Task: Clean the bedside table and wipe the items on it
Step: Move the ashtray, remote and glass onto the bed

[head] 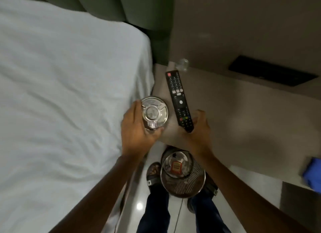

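My left hand (136,126) grips a clear glass ashtray (154,112) by its near and left rim, over the left front corner of the grey bedside table (234,111). My right hand (198,128) holds the near end of a long black TV remote (178,99), which points away from me across the table. A small clear glass (183,64) stands at the back of the table against the wall. A blue cloth (311,173) lies at the table's right edge, far from both hands.
A white-sheeted bed (66,86) fills the left side, with a green headboard (147,12) behind it. A metal waste bin (182,173) holding rubbish stands on the floor between my feet, just below the table's front edge. A dark panel (271,72) sits on the wall at right.
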